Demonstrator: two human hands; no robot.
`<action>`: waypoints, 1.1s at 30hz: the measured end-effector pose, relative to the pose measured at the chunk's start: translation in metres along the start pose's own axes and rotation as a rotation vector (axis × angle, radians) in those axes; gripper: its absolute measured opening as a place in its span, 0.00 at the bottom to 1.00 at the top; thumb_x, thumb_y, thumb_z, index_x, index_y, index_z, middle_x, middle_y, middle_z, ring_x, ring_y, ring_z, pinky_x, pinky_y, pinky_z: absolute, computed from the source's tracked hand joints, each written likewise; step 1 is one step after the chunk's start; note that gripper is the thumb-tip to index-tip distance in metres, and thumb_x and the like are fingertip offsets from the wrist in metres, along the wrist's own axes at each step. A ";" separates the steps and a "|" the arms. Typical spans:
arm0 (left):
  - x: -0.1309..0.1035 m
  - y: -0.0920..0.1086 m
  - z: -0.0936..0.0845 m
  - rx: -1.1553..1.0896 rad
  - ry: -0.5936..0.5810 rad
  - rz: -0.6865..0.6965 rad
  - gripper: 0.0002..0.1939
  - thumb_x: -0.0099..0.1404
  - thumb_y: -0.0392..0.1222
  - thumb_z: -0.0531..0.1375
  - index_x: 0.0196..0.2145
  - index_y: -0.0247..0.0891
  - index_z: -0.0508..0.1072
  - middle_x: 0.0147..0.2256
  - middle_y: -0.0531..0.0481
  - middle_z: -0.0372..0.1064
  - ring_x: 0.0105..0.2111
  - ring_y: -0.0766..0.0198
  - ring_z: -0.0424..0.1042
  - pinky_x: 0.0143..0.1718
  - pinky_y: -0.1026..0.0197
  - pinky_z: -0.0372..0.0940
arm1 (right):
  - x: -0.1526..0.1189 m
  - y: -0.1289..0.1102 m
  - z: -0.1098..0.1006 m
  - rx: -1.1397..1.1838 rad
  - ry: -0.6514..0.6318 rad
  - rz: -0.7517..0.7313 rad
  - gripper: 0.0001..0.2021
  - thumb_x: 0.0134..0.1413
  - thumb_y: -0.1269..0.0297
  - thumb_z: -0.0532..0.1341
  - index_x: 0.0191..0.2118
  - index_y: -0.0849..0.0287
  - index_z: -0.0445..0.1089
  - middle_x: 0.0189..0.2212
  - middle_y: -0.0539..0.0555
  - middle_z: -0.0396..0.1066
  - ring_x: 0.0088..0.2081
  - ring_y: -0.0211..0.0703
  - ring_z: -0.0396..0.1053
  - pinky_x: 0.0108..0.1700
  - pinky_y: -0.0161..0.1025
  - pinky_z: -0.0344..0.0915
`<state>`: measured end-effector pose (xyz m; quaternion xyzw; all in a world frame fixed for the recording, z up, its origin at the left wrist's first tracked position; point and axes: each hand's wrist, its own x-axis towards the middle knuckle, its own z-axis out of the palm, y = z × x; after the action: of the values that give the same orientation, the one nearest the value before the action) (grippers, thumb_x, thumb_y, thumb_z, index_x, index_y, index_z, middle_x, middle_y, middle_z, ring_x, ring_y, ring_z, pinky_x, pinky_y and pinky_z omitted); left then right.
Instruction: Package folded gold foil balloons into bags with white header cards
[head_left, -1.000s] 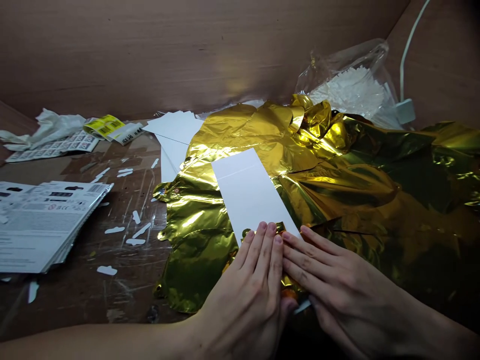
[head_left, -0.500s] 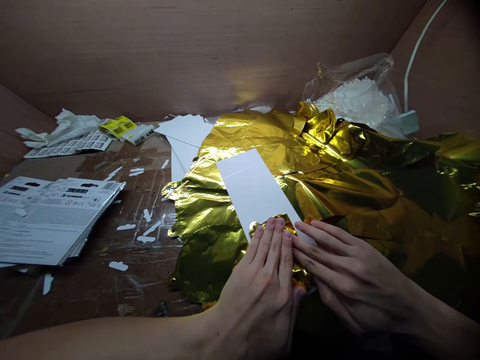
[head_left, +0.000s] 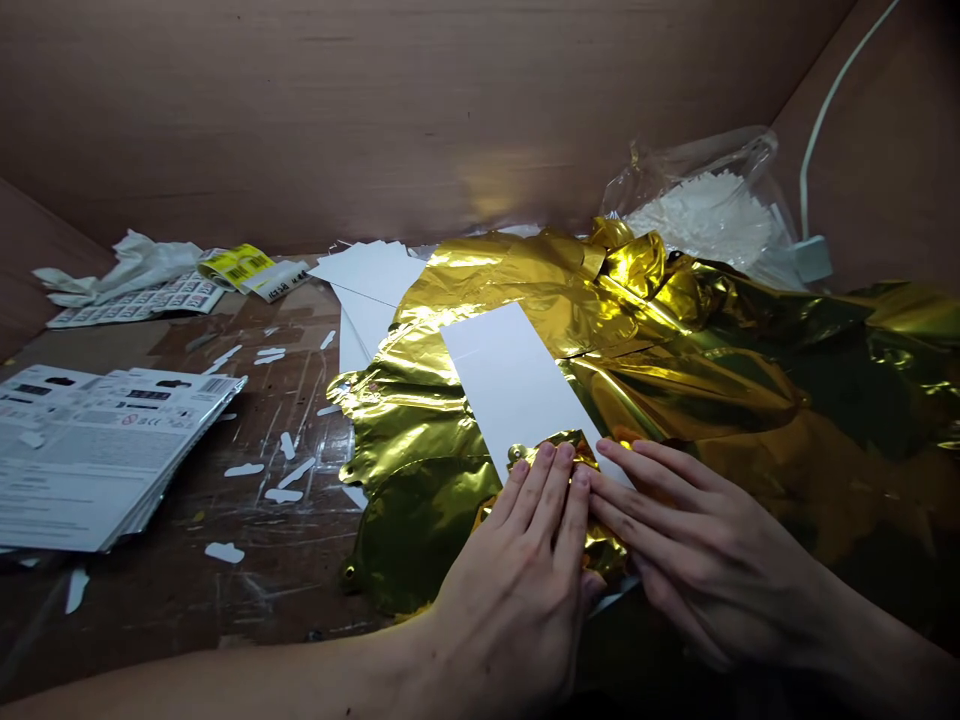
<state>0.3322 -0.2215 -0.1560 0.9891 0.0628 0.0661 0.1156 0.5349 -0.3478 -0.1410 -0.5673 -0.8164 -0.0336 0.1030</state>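
We press both hands flat on a fold of gold foil [head_left: 559,445] that is turned up over the near end of a white card [head_left: 517,390]. Our left hand [head_left: 517,590] lies palm down with the fingers straight and together, their tips on the folded foil at the card's near edge; it grips nothing, it only presses. Our right hand [head_left: 690,550] lies just beside it, touching it along the fingers, also flat and spread, its fingertips on the card's near right corner and the foil there; it too closes around nothing.

The card lies slantwise on a large crumpled sheet of gold foil [head_left: 675,370], which spreads out to the right of the card and behind it. Just left of the card and behind it, more white cards [head_left: 371,270] stick out from under the foil. Well to the left of the card lies a stack of printed sheets [head_left: 90,450], with small white scraps [head_left: 262,470] strewn on the brown tabletop [head_left: 247,570] between. Far behind the card to the right stands a clear bag of white pieces [head_left: 705,210], and beside that a white cable [head_left: 814,150].
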 end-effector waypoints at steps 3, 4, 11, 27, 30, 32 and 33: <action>0.002 -0.003 0.002 -0.022 -0.010 -0.009 0.34 0.77 0.47 0.46 0.73 0.25 0.46 0.74 0.32 0.33 0.73 0.44 0.33 0.73 0.43 0.43 | 0.001 0.000 0.004 0.019 -0.016 0.022 0.29 0.63 0.67 0.57 0.68 0.71 0.63 0.69 0.64 0.57 0.72 0.60 0.45 0.73 0.59 0.48; 0.002 -0.004 0.002 -0.026 -0.011 -0.012 0.34 0.77 0.47 0.46 0.73 0.26 0.46 0.74 0.33 0.32 0.74 0.44 0.32 0.73 0.43 0.43 | 0.001 0.000 0.004 0.023 -0.017 0.028 0.29 0.63 0.67 0.57 0.68 0.70 0.62 0.69 0.64 0.56 0.72 0.59 0.45 0.73 0.59 0.47; 0.004 -0.008 0.000 -0.040 -0.006 -0.016 0.34 0.78 0.49 0.45 0.74 0.30 0.45 0.75 0.38 0.32 0.74 0.45 0.32 0.74 0.43 0.42 | 0.018 0.018 -0.027 0.350 0.043 0.132 0.26 0.59 0.75 0.55 0.62 0.58 0.72 0.62 0.55 0.68 0.65 0.52 0.62 0.66 0.50 0.63; 0.001 -0.009 -0.010 -0.026 0.026 0.018 0.30 0.75 0.54 0.50 0.71 0.50 0.56 0.73 0.39 0.45 0.72 0.32 0.41 0.68 0.32 0.48 | 0.136 0.077 -0.014 1.062 0.108 0.607 0.28 0.50 0.73 0.64 0.59 0.66 0.69 0.44 0.61 0.79 0.42 0.50 0.78 0.42 0.42 0.75; -0.001 -0.010 -0.009 -0.042 0.034 0.024 0.33 0.72 0.58 0.53 0.71 0.49 0.56 0.72 0.38 0.47 0.72 0.33 0.43 0.68 0.33 0.48 | 0.127 0.076 -0.024 1.108 0.089 0.523 0.15 0.48 0.71 0.66 0.44 0.65 0.78 0.37 0.55 0.79 0.41 0.49 0.77 0.45 0.40 0.74; -0.001 -0.010 -0.010 -0.050 0.056 0.030 0.35 0.71 0.59 0.54 0.71 0.47 0.57 0.72 0.37 0.49 0.71 0.35 0.46 0.69 0.34 0.47 | 0.115 0.075 -0.032 1.077 0.071 0.469 0.09 0.48 0.69 0.68 0.38 0.63 0.79 0.34 0.53 0.79 0.39 0.48 0.77 0.45 0.40 0.73; -0.001 -0.010 -0.011 -0.054 0.080 0.036 0.35 0.70 0.60 0.54 0.71 0.46 0.58 0.71 0.37 0.49 0.71 0.37 0.47 0.69 0.34 0.46 | 0.107 0.075 -0.036 1.028 0.059 0.424 0.07 0.50 0.69 0.68 0.37 0.62 0.80 0.34 0.52 0.79 0.39 0.48 0.77 0.45 0.40 0.73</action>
<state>0.3284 -0.2098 -0.1478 0.9832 0.0477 0.1092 0.1387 0.5738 -0.2291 -0.0884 -0.5946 -0.5925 0.3748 0.3937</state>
